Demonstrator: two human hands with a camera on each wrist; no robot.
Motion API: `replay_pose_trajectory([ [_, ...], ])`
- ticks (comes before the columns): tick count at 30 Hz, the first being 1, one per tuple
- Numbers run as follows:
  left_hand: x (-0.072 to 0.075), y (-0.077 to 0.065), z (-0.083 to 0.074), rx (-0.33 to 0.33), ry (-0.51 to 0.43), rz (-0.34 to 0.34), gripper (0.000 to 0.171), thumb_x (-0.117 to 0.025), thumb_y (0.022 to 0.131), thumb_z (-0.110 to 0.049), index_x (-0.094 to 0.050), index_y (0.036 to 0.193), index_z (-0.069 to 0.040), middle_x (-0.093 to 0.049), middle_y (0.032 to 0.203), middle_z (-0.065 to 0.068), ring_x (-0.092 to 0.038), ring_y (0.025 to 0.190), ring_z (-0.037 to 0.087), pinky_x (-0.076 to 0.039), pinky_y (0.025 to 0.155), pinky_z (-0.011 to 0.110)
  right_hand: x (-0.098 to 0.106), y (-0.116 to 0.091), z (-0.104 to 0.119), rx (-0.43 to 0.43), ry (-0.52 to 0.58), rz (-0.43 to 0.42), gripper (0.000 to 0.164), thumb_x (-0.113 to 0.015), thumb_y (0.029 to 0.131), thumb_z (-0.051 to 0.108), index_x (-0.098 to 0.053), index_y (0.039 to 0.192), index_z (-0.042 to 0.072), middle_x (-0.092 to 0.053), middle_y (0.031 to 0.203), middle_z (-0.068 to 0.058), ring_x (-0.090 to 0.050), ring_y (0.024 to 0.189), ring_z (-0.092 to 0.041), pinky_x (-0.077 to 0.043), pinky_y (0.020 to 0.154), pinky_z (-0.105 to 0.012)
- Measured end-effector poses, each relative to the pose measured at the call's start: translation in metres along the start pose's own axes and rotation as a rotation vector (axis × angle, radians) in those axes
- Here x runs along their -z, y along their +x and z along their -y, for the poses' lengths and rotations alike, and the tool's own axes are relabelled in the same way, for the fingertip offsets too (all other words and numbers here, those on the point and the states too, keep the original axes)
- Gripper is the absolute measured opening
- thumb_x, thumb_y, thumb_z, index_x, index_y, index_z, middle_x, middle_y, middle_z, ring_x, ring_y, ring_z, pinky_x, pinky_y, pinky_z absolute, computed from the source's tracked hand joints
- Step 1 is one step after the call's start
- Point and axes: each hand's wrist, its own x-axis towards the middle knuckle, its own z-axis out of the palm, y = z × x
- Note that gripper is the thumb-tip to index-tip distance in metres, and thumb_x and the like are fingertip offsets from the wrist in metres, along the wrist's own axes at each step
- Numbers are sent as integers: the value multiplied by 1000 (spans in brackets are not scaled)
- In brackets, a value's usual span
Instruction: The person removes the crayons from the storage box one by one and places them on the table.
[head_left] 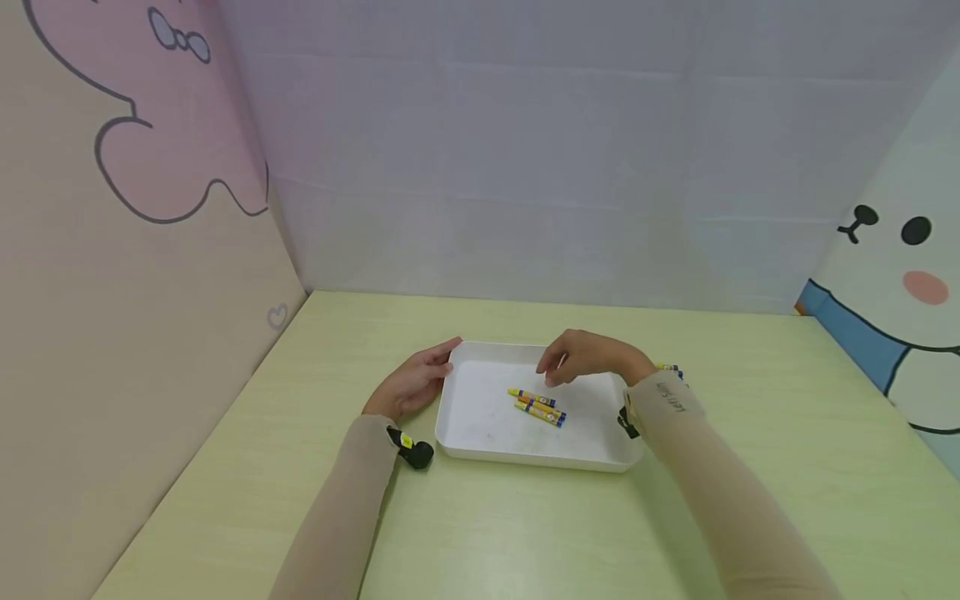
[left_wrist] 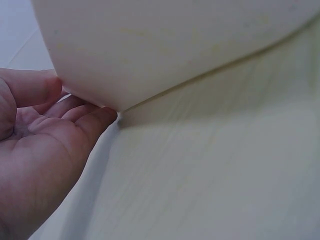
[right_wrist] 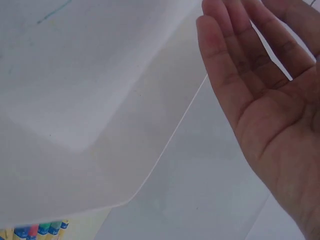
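A person's left hand (head_left: pixel 411 387) grips the side of a white tray (head_left: pixel 483 383) near 9 o'clock, thumb and fingers pinched against it, apparently steadying it on the counter (head_left: pixel 480 517). The right hand (head_left: pixel 588 354) hangs over the tray toward 1 o'clock, its fingers loosely bent and visibly holding nothing, perhaps raised to clear the crayons (head_left: pixel 538 414) lying together around the center, where the walls likely stop any rolling away. A second bunch of crayons (right_wrist: pixel 44 228) lies outside, between 2 and 3 o'clock.

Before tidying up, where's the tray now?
In the head view, the tray is lower centre on the table, far-left corner in the left hand.
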Motion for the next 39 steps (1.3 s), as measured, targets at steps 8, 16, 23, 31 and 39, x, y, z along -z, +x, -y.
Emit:
replay_pose_trajectory([
  [8, 0, 1, 0, -12, 1, 12, 58, -34, 100, 6, -18, 154, -9, -4, 163, 3, -6, 149, 21, -14, 121, 39, -9, 5, 4, -30, 61, 50, 25, -66, 85, 10, -70, 109, 5, -67, 99, -6, -64, 83, -18, -55, 77, -33],
  [16, -2, -1, -3, -3, -2, 5, 58, -34, 100, 6, -20, 154, -10, -5, 163, 2, -9, 149, 21, -15, 121, 39, -18, 13, -3, -60, 59, 77, 22, -67, 85, 9, -70, 107, 7, -64, 95, -5, -61, 79, -14, -55, 74, -28],
  [23, 0, -1, -2, -15, 6, 19, 58, -32, 101, 7, -17, 155, -9, -6, 163, 4, -11, 149, 23, -16, 121, 40, -22, 13, -5, -47, 42, 83, 19, -70, 85, 11, -70, 104, 8, -62, 89, -4, -56, 73, -13, -51, 68, -27],
  [31, 0, -2, -1, -32, 12, 23, 58, -32, 100, 7, -16, 155, -7, -5, 163, 6, -9, 149, 23, -16, 120, 41, -25, 13, -4, -20, 30, 80, 19, -71, 85, 10, -69, 105, 7, -64, 87, -3, -54, 69, -12, -48, 64, -24],
  [39, 1, -1, -1, -25, 3, 23, 58, -32, 100, 7, -16, 155, -7, -3, 163, 5, -8, 149, 22, -15, 121, 40, -26, 14, -5, 20, -17, 62, 19, -72, 85, 11, -70, 103, 7, -63, 86, -2, -50, 73, -11, -45, 66, -24],
])
